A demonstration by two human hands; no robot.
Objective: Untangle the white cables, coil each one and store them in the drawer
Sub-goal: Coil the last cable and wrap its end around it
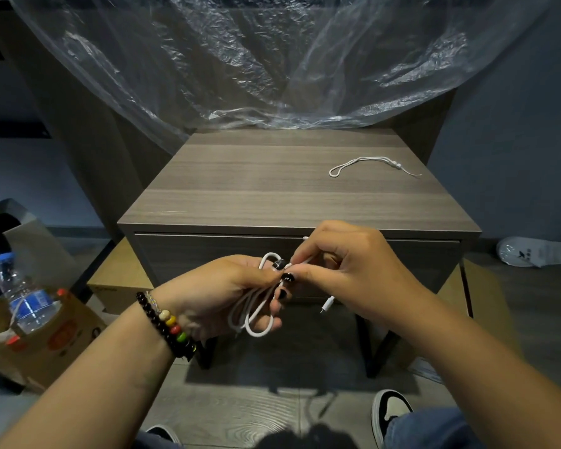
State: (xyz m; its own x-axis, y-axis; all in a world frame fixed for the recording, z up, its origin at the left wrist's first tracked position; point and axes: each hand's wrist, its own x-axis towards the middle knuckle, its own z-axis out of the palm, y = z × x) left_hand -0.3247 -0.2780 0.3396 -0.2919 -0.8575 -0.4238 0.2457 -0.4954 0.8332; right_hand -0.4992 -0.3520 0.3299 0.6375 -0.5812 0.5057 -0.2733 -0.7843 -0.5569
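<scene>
My two hands point(227, 286) point(347, 270) work in open air before the shut grey wood-grain drawer front point(208, 254) of the bedside cabinet. Its flat top point(256, 183) offers broad bare room, broken only by a thin white looped cord point(366, 164) near the far right. A crumpled clear plastic sheet point(272, 59) overhangs the back edge.

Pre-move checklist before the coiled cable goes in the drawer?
1. Coil held: left hand grips the white cable loops. Ok.
2. Tail secured: right hand pinches the strand, plug end dangles loose. Not ok.
3. Drawer open: its front is shut. Not ok.
4. Second white cord coiled: lies loose on the nightstand top. Not ok.
5. Tangles gone inside the coil: cannot tell.
</scene>
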